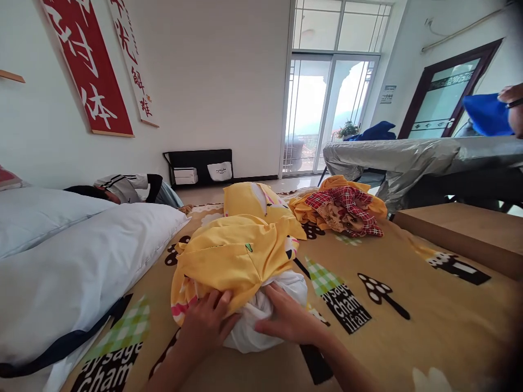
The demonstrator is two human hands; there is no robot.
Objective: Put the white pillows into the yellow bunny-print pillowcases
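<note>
Yellow cushion cover: crumpled, pink/white print, edge gripped in left hand's curled fingers. White insert bulges between hands; right hand on it, fingertips hidden, can't tell grip. Tan blanket right of fingers reads "aysage cham ilfail". White pillows left.

On the left wall, a red scroll with white characters; beside it, a narrower white scroll with dark red characters; low against the far wall, a black panel with a white box and a white pouch. Farther right, a bright sliding glass door; near it, a green plant and heaped blue cloth; then crinkled silver sheeting over a table, a dark-framed door beyond, and a brown box nearer.
</note>
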